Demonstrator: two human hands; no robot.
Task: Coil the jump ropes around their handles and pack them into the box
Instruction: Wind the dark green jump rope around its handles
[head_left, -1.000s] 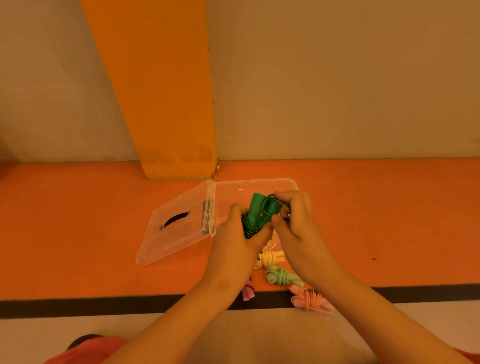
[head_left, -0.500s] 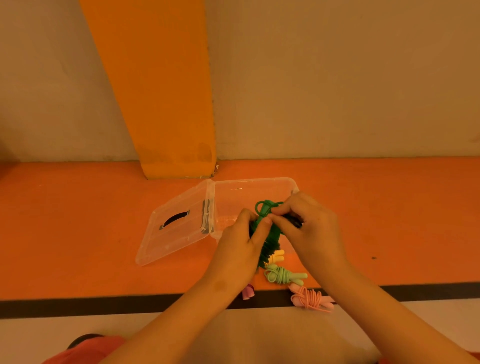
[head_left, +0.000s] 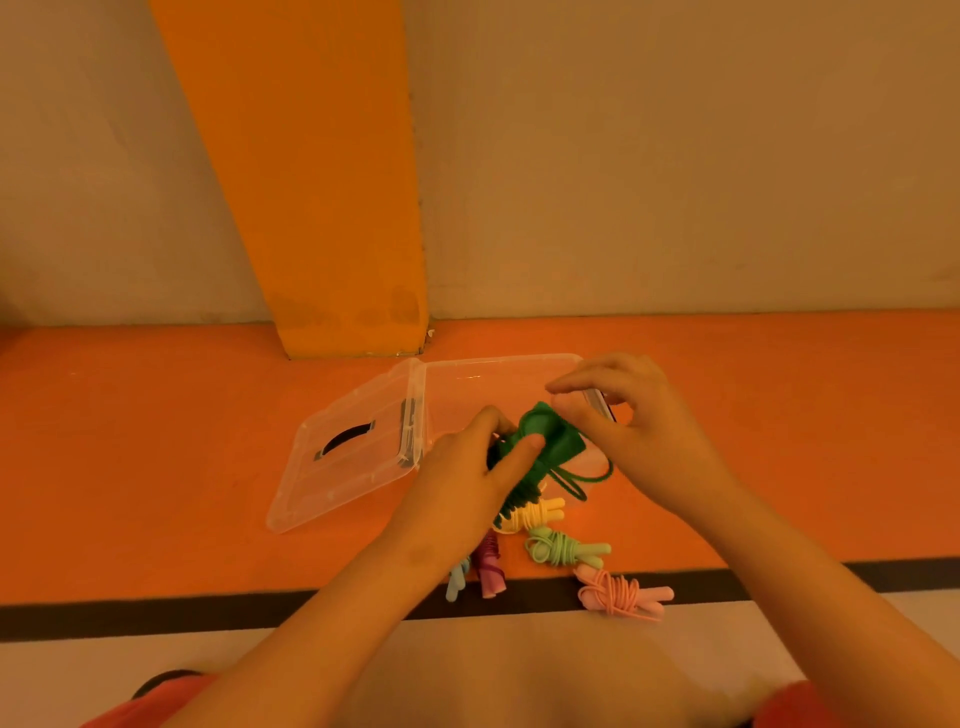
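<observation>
Status check on green rope (head_left: 540, 441): coiling in progress, not finished. Gripped in left hand (head_left: 467, 478), with thumb pressed across the wound bundle and fingers curled behind it. Met at 1 o'clock by right hand (head_left: 644, 436), with thumb and forefinger curled at the handle tops, apparently pinching the cord; hard to confirm exactly. Held above the near edge of box (head_left: 498, 362), on its 6 o'clock side, with one loose loop of cord hanging toward 4 o'clock. Judged to be at the last turns or the tuck-in of the coiling step. Already coiled and laid on floor (head_left: 156, 467) at 6 o'clock from box: yellow rope (head_left: 535, 514), light-green rope (head_left: 566, 551), pink rope (head_left: 623, 595), purple rope (head_left: 491, 569) and blue rope (head_left: 457, 582), partly hidden by the left forearm in the case of the last two. Not yet packed, judging by the visible part of the clear tray. Lid (head_left: 337, 467) swung open flat at 9 o'clock, black slot handle facing up. Left to do: secure the hanging loop, then move all six ropes into box. No brand, label or readable writing found on ropes, box or lid.
</observation>
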